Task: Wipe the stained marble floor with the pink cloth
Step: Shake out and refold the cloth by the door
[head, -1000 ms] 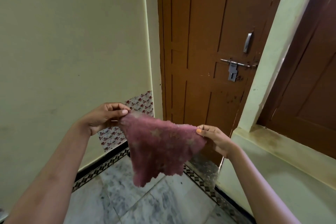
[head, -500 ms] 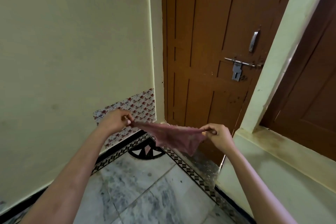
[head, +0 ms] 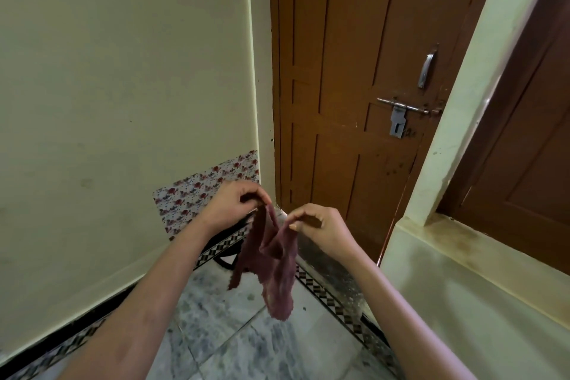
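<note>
The pink cloth (head: 271, 259) hangs folded in the air in front of me, well above the floor. My left hand (head: 234, 205) pinches one upper corner of it. My right hand (head: 317, 227) pinches the other corner, close beside the left. Two loose ends of the cloth dangle down between my forearms. Below lies the grey-veined marble floor (head: 234, 333), with a dirty, speckled strip along the door threshold (head: 333, 274).
A closed brown door (head: 354, 102) with a metal latch (head: 401, 114) stands ahead. The cream wall (head: 123, 86) on the left carries a flowered tile patch (head: 197, 194). A patterned black-and-white border (head: 333, 302) edges the floor. A raised cream ledge (head: 478, 302) is at the right.
My hands have come together, so the cloth went from stretched out between them to folded and hanging down. The view has tilted slightly toward the floor.
</note>
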Demonstrator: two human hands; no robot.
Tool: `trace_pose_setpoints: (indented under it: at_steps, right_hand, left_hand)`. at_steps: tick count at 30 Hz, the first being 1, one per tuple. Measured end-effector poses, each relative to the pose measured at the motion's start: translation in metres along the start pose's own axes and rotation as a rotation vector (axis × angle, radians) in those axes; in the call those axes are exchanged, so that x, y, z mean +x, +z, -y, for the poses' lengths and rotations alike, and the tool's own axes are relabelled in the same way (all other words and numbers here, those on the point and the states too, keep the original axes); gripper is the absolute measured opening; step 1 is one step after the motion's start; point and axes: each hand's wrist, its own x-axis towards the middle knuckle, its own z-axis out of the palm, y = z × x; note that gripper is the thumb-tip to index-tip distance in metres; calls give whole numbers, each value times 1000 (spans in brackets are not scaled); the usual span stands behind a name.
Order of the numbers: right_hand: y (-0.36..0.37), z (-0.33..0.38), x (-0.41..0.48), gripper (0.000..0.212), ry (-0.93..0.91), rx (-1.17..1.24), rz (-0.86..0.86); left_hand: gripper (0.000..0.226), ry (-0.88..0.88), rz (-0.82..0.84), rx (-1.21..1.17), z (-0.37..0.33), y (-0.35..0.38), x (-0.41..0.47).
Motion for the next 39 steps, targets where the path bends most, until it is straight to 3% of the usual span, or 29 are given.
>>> trace_pose_setpoints:
  at_steps: [6, 12, 16, 19, 24, 27, 29, 31, 34, 36, 39]
  right_hand:
    - [2, 10, 5, 27, 1, 113, -69]
    - [8, 11, 5, 35, -28, 182, -132]
    - [8, 11, 5, 40, -12, 258, -134]
    - [7, 9, 1, 38, -1, 336, -85]
    - [2, -5, -3, 27, 90, 279, -154]
    - [-2, -12, -5, 28, 116, 303, -200]
    - [-3, -13, -3, 31, 113, 320, -193]
    - [-3, -12, 1, 36, 100, 338, -168]
    - [1, -7, 7, 42, 73, 352, -148]
    - [1, -4, 8, 44, 50, 373, -164]
    - [-1, -7, 6, 43, 47, 409, -195]
  left_hand:
    - [14, -46, 69, -309, -16, 7, -5]
    - [24, -198, 63, -674, -17, 21, -8]
    - [30, -219, 64, -776, -15, 30, -13]
    - [23, -274, -33, -824, -10, 35, -13]
    - [19, -424, -169, -611, -6, 27, -12]
    - [23, -417, -243, -171, -6, 19, -10]
    - [24, -339, -188, 72, -5, 17, -8]
    - [26, -247, -50, 34, -8, 21, -7]
    - [34, -180, 148, -267, -24, 31, -5]
    - [30, -192, 174, -350, -29, 37, -3]
    - [20, -211, 97, -295, -27, 42, 0]
